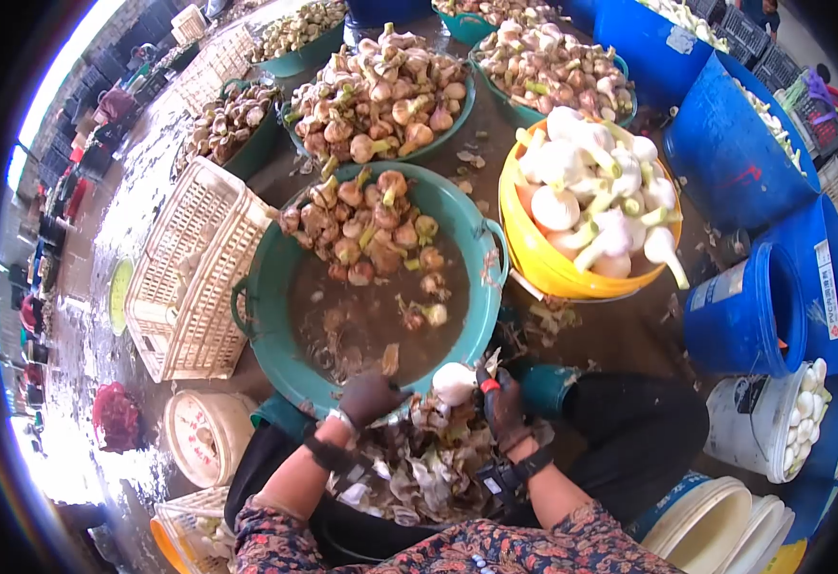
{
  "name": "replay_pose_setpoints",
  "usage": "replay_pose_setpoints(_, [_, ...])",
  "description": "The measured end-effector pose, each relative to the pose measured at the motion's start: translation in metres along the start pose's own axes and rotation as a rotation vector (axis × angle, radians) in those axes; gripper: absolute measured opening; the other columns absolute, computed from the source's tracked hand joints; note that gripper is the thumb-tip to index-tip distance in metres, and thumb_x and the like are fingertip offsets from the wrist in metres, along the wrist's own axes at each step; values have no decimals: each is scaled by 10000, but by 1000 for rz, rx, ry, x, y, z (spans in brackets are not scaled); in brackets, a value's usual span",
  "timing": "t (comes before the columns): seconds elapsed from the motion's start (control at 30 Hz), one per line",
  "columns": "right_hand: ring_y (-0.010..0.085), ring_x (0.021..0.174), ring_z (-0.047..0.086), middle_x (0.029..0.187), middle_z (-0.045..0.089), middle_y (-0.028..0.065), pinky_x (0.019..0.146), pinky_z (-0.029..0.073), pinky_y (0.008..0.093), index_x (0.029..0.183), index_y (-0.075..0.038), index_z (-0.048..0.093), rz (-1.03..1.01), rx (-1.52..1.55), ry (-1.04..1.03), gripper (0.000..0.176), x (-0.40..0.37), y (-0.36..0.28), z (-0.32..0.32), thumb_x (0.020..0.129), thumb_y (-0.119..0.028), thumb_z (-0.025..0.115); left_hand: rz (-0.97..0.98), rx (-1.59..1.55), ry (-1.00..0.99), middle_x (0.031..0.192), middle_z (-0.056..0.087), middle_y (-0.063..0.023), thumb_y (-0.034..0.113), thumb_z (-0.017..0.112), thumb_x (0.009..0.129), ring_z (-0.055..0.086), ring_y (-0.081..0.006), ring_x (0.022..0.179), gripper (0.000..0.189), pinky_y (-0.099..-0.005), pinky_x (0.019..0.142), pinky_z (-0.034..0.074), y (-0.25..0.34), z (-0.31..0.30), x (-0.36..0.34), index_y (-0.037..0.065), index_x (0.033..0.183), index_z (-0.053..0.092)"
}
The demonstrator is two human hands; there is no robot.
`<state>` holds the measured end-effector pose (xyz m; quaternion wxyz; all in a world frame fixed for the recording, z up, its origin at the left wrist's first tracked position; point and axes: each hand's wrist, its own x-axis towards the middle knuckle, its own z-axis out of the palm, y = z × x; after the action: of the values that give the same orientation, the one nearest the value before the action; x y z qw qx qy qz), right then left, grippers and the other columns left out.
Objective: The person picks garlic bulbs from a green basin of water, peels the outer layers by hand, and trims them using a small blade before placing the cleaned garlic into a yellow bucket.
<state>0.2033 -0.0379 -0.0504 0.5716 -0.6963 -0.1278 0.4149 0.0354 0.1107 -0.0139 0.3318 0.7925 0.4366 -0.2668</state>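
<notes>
- Bulb [454, 383], pale and smooth on the side I can see, sits between the gloved hands, above the tub's near rim.
- Right hand [507, 413] is closed around a red-marked tool [489, 386], right beside the bulb; I can't make out its working end.
- Left hand [369, 398] is curled near the bulb's other side; whether it grips anything, I can't tell.
- Looks to me like close work on this one bulb, its outer skin mostly off. Any further move with the tool calls for a steady bulb and left fingers well out of the way.
- Husks [419, 471] lie heaped just below the hands, between the person's legs.
- Green tub [482, 273], just beyond, holds brown-skinned bulbs [366, 225], bunched towards its far side.
- Yellow basin [532, 258], to the right of it, is piled with white bulbs [572, 165], stubs of stem attached.
- Farther out: a pale crate [203, 287] on the left, a blue drum [737, 143] on the right.
</notes>
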Motion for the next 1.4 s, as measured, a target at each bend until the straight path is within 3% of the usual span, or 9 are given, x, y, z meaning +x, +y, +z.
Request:
replay_pose_setpoints(0.13, [67, 630, 497, 719, 561, -22, 546, 412, 247, 899, -51, 601, -66, -44, -33, 166, 7, 9, -1, 898, -211, 555, 272, -567, 708, 854, 680, -131, 398, 744, 676, 656, -268, 786, 455, -372, 703, 499, -64, 53, 168, -1, 880, 667])
replay_pose_setpoints(0.2, [42, 540, 459, 678, 531, -37, 469, 368, 214, 945, -68, 603, -235, -92, -20, 161, 12, 17, 1, 904, -211, 541, 46, -1089, 177, 851, 664, -65, 310, 794, 658, 613, -155, 762, 430, -300, 686, 487, -33, 38, 167, -7, 914, 655])
replay_pose_setpoints(0.27, [52, 659, 478, 788, 565, -40, 559, 414, 230, 1016, -31, 622, 148, 176, -7, 215, 12, 13, -3, 897, -200, 561, 167, -1133, 266, 839, 631, 5, 356, 741, 735, 560, -101, 736, 405, -273, 672, 468, -38, 78, 212, 28, 954, 649])
replay_pose_setpoints(0.53, [124, 786, 554, 843, 646, 74, 709, 458, 303, 983, 17, 606, -90, -165, 56, 241, 13, -8, -7, 877, -195, 559, 40, -1596, -18, 739, 567, 21, 262, 693, 796, 530, -78, 601, 216, -225, 528, 434, -30, 75, 121, 112, 932, 615])
replay_pose_setpoints(0.67, [132, 706, 541, 736, 618, 100, 645, 454, 336, 935, -6, 613, -230, -142, 68, 236, 11, -63, -12, 847, -224, 586, 154, -1476, 263, 770, 586, -2, 214, 688, 783, 548, -86, 591, 236, -220, 512, 444, -28, 63, 61, 72, 949, 598])
replay_pose_setpoints(0.87, [178, 746, 577, 838, 622, 161, 664, 456, 356, 941, 12, 596, -590, -235, 257, 213, 28, -183, -37, 867, -186, 565, 162, -1533, 83, 788, 605, 5, 187, 710, 765, 561, -78, 620, 219, -207, 546, 435, 4, 34, -14, 69, 933, 636])
replay_pose_setpoints(1.0, [336, 816, 555, 837, 578, 174, 728, 447, 419, 970, 16, 597, -1288, -631, 617, 228, 51, -216, -58, 799, -136, 598, 257, -1274, 158, 724, 580, 36, 250, 706, 779, 512, -54, 581, 240, -204, 523, 405, 19, 34, -40, 69, 917, 631])
replay_pose_setpoints(1.23, [338, 855, 529, 907, 547, 166, 709, 435, 434, 1003, -26, 602, -1146, -1071, 576, 357, 9, -209, -62, 725, -240, 664, 353, -1189, 251, 805, 624, 10, 188, 691, 800, 553, -62, 682, 276, -216, 604, 448, 39, 36, -88, 8, 997, 617])
replay_pose_setpoints(1.4, [385, 682, 587, 721, 608, 183, 619, 468, 457, 777, -80, 651, -608, -632, -128, 191, -56, -86, -19, 748, -269, 644, 478, -942, 480, 839, 658, -61, 267, 718, 772, 611, -142, 712, 329, -270, 628, 477, 52, 48, -99, 7, 952, 632])
